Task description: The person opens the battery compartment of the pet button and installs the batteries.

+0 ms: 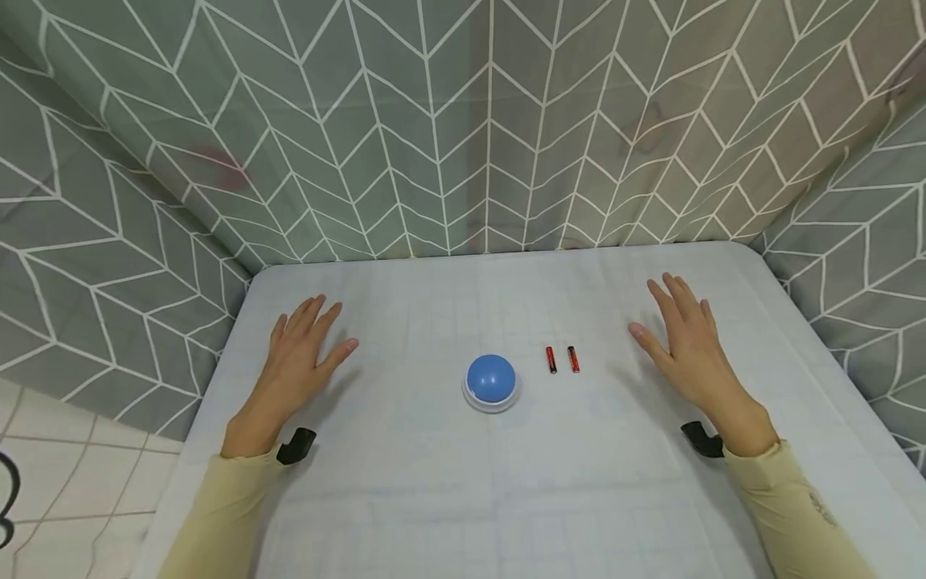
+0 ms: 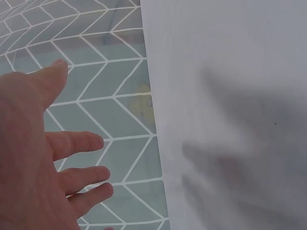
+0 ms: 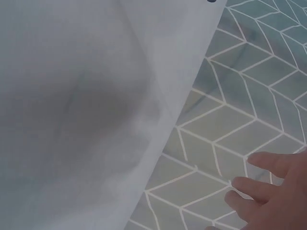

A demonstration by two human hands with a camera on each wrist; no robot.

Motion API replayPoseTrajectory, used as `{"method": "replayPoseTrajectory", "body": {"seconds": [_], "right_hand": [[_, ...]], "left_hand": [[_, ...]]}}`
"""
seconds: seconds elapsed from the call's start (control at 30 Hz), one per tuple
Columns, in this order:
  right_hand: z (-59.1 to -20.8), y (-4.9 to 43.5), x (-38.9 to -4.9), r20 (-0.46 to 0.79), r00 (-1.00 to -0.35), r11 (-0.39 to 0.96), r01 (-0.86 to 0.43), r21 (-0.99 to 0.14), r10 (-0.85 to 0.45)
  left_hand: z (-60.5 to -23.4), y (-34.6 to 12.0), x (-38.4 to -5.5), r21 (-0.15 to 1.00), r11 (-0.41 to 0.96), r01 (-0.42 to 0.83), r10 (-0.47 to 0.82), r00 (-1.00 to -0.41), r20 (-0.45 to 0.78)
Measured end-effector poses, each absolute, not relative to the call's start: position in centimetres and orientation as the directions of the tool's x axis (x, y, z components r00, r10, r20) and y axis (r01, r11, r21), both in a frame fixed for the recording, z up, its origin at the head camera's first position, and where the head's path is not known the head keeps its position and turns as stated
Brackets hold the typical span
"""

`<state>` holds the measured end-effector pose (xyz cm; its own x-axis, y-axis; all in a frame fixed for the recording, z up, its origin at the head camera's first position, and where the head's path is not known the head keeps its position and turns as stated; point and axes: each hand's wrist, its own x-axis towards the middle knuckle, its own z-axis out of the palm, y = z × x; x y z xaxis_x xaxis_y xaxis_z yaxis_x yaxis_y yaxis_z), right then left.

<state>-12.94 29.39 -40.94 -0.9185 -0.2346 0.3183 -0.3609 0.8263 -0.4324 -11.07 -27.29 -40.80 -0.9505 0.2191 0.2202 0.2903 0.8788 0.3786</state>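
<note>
Presently, both hands are held over a white worktop, one at each side, and the things lie between them. The left hand has its grip apart: the fingers are stretched forward, and the thumb points away from them, toward the middle. The right hand is in a similar state — its grip is also apart, with the thumb directed inward. Under each hand a soft shadow falls on the white surface, so they appear to be raised a little.

Near the middle of the worktop stands a blue dome on a pale round base. Just to the right of it there are two small red and black cylinders, which look like batteries: a left battery and a right battery. They lie side by side, nearly parallel and apart from each other, closer to the dome than to the right hand.

The arms wear pale yellow sleeves, and a black piece shows at each wrist. Behind the worktop hangs a grey-green curtain with white zigzag lines; pale tiles are visible at the lower left.
</note>
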Motion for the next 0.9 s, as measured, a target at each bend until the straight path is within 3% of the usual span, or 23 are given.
{"method": "replayPoseTrajectory", "body": {"seconds": [0.9], "right_hand": [[-41.6, 24.5, -13.8, 0.265, -0.903, 0.797, -0.424, -0.43, -0.338]], "left_hand": [[-41.5, -23.0, -12.3, 0.385, 0.852, 0.354, 0.293, -0.933, 0.21]]}}
